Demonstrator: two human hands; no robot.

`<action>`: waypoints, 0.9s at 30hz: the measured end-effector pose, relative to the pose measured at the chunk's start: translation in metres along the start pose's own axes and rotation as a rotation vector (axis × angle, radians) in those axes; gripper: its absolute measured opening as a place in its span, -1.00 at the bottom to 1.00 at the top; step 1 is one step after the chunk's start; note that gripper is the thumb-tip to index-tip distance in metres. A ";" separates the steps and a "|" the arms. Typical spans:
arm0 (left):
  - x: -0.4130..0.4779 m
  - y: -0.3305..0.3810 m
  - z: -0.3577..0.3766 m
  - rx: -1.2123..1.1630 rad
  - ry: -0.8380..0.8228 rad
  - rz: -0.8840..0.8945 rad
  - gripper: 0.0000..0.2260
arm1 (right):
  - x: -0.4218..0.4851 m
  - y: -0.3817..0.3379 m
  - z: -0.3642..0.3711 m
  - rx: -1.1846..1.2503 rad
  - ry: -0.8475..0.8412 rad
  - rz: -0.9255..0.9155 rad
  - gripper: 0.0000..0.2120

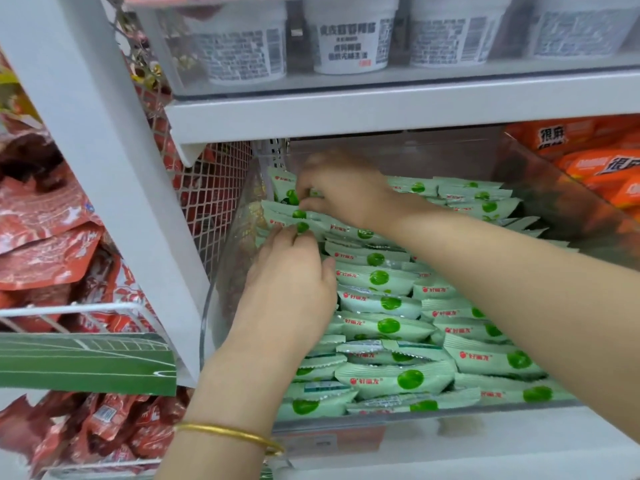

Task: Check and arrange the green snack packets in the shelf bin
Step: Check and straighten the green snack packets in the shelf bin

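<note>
A clear plastic shelf bin (433,415) holds several pale green snack packets (388,327) with dark green dots, stacked in rows. My left hand (294,282), with a gold bangle on the wrist, lies over the left row, and its fingertips touch a packet near the back left. My right hand (343,188) reaches in from the right across the bin, and its curled fingers pinch the edge of a green packet (285,194) at the back left corner. My hands hide the packets under them.
White tubs (349,39) stand on the shelf above. Orange packets (588,164) fill the neighbouring bin at the right. Red packets (52,237) hang in wire racks at the left, behind a white upright (104,168) and a wire mesh panel (214,188).
</note>
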State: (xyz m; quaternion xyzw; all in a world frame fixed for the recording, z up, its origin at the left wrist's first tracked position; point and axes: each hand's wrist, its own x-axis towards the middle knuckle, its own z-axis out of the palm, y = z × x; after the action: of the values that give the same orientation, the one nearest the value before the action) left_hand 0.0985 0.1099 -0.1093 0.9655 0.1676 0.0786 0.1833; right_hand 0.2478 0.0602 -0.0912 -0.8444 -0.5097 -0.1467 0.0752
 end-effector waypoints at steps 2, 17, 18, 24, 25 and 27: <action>0.001 0.001 0.001 -0.011 0.006 0.000 -0.63 | 0.002 -0.003 0.004 -0.007 -0.047 0.065 -0.73; 0.000 0.003 -0.006 -0.046 0.032 -0.043 -0.63 | 0.015 -0.013 0.011 0.010 -0.188 0.036 -0.93; 0.000 0.003 -0.007 -0.038 0.029 -0.050 -0.63 | 0.014 -0.013 0.010 0.019 -0.202 0.031 -0.93; 0.000 0.001 -0.004 0.047 0.003 -0.072 -0.64 | 0.014 -0.009 0.011 0.115 -0.151 0.094 -0.96; 0.000 0.000 -0.003 0.060 0.000 -0.069 -0.63 | 0.014 -0.011 0.015 0.094 -0.141 0.094 -0.94; 0.000 -0.001 -0.001 0.073 0.003 -0.055 -0.62 | 0.014 -0.011 0.017 0.117 -0.182 0.095 -0.94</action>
State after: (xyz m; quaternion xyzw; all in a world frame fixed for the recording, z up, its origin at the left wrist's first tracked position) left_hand 0.0978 0.1111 -0.1089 0.9665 0.1969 0.0691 0.1497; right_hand 0.2471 0.0816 -0.1029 -0.8717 -0.4814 -0.0356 0.0847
